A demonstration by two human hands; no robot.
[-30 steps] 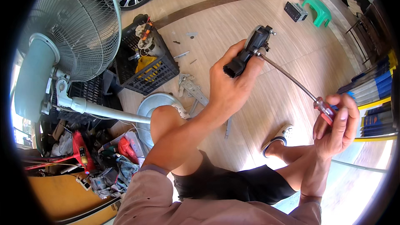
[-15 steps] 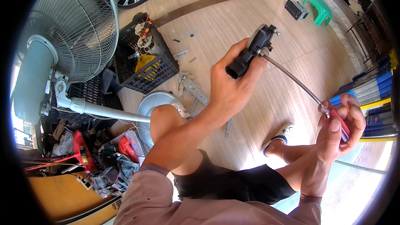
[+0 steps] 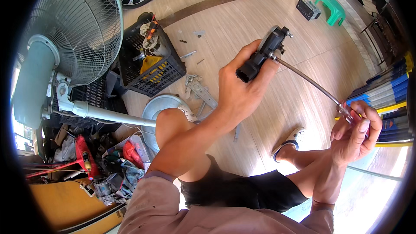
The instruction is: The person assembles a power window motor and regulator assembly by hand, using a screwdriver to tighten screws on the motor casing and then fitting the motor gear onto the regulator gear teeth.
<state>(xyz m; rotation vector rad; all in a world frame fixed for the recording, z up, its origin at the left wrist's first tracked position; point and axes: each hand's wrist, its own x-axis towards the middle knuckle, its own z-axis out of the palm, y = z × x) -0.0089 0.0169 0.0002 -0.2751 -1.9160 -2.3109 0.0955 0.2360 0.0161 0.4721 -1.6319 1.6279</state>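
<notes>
My left hand (image 3: 242, 82) is closed round a black plastic car part (image 3: 272, 43) with a rectangular plug socket on its near end and a short bolt sticking out at its far end. To the right, my right hand (image 3: 353, 136) grips a screwdriver (image 3: 310, 80) by its clear-and-red handle, fingers wrapped round it. The long metal shaft slants up and left. Its tip meets a screw on the part's side, next to my left thumb. My fingers cover much of the handle.
A standing fan (image 3: 73, 39) and a black crate (image 3: 151, 78) of parts are on the left. Metal brackets (image 3: 201, 93) lie on the floor. Tools and rags (image 3: 121, 182) pile up lower left. A green stool (image 3: 333, 8) and a car stereo (image 3: 308, 9) stand far right.
My right fingers have shifted round the handle, and the screwdriver looks turned, its handle slightly farther right. The black part has barely moved in my left hand.
</notes>
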